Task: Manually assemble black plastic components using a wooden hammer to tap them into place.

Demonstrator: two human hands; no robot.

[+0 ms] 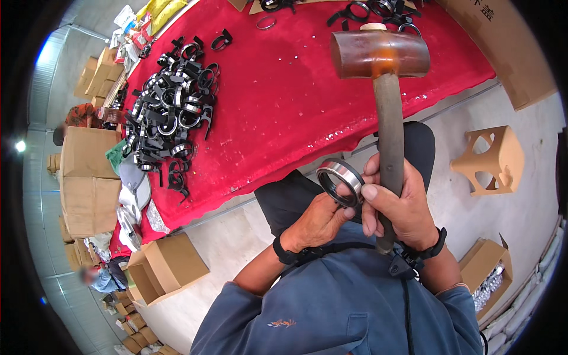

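Note:
My left hand (318, 222) is closed around the lower edge of a black ring with a silver metal band (349, 175), held tilted over my lap. Beside it, my right hand (408, 208) grips the wooden handle of a mallet, its fingertips close to the ring. The mallet (384, 54) stands upright in my grasp, its amber-brown cylindrical head above the red-covered table's near edge. On the table's left side lies a heap of black clamp-like parts with silver rings (171, 109).
The red tablecloth (266, 112) holds a loose thin ring (265, 23) and more black parts (358, 10) at its far edge. Open cardboard boxes (168, 269) (491, 266) flank me. A tan plastic stool (497, 160) stands right. Two people are at far left.

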